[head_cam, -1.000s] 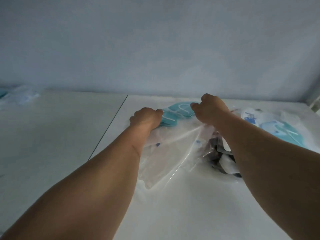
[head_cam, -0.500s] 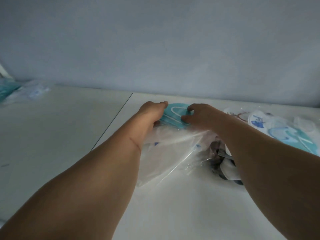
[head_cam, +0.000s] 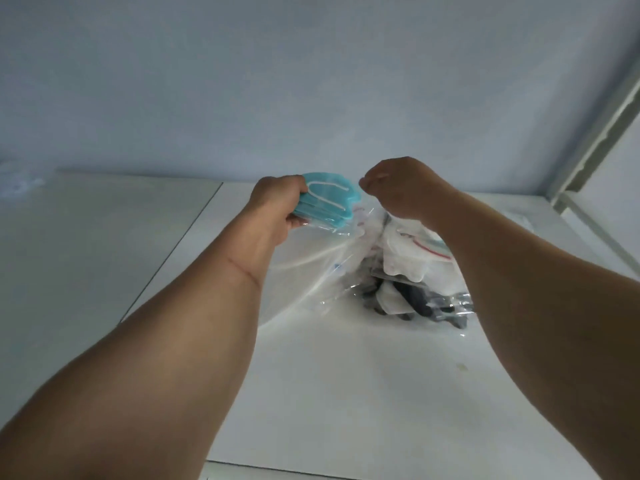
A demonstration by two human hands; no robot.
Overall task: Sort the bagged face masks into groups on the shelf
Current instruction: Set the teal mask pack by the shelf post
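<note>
My left hand (head_cam: 277,209) grips a stack of teal bagged masks (head_cam: 329,202) and holds it just above the white shelf (head_cam: 346,393). My right hand (head_cam: 401,188) hovers at the stack's right edge with curled fingers that appear to pinch the edge of its clear wrapper. Below both hands lies a pile of bagged masks: a large clear bag (head_cam: 311,271), white masks (head_cam: 408,258) and black masks (head_cam: 419,303). My right forearm hides the right part of the pile.
A seam (head_cam: 173,254) splits the shelf into a left panel (head_cam: 86,254) and the right panel under the pile. Faint bagged items (head_cam: 17,181) lie at the far left by the wall. A metal frame post (head_cam: 595,140) rises at the right.
Both hands have lifted off the pile, bringing the teal stack up with them. My left hand now wraps the stack instead of lying beside it. The view has swung to the left.
</note>
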